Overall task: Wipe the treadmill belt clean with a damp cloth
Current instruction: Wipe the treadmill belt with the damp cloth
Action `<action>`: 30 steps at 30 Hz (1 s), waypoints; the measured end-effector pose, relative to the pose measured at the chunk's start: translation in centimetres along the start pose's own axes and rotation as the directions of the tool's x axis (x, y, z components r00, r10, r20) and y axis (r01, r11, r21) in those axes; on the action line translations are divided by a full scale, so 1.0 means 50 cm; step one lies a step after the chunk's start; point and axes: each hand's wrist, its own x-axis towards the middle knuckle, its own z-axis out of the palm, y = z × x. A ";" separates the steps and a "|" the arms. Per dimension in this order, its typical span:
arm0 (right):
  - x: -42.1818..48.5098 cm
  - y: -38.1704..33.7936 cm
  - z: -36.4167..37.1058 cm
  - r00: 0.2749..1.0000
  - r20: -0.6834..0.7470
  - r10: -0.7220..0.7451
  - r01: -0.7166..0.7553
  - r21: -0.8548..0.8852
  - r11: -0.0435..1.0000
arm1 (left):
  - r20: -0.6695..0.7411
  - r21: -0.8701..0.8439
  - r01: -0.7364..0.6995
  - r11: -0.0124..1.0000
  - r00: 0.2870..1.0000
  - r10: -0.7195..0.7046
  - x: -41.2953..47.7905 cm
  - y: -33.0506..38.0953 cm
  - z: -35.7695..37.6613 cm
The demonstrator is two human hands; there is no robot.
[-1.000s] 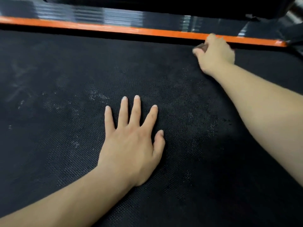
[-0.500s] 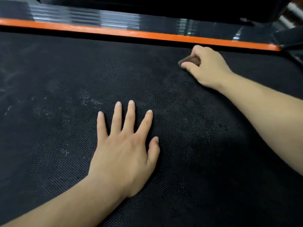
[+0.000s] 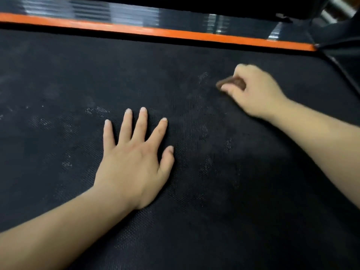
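gripping cloth (image 3: 231,82), right hand (image 3: 257,90) (curled tight) touches belt (image 3: 58,75).

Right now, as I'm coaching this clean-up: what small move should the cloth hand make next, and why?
Probably slide the cloth a little left over the pale smear beside it. The right hand grips the cloth on the belt, the smear lies just left of it, and the left hand rests flat, clear of that path.
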 end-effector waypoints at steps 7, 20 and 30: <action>-0.091 -0.068 0.008 0.999 -0.034 0.034 -0.034 0.010 0.999 | -0.011 0.006 0.013 1.000 1.000 -0.013 0.003 0.001 0.003; -0.275 -0.131 -0.016 0.999 -0.051 0.019 -0.017 0.044 0.999 | -0.010 -0.032 -0.011 0.999 1.000 0.011 0.010 -0.012 0.008; -0.318 -0.139 -0.041 0.965 -0.081 0.250 -0.254 -0.044 0.966 | -0.066 -0.087 -0.156 0.984 0.986 0.150 -0.008 -0.007 -0.003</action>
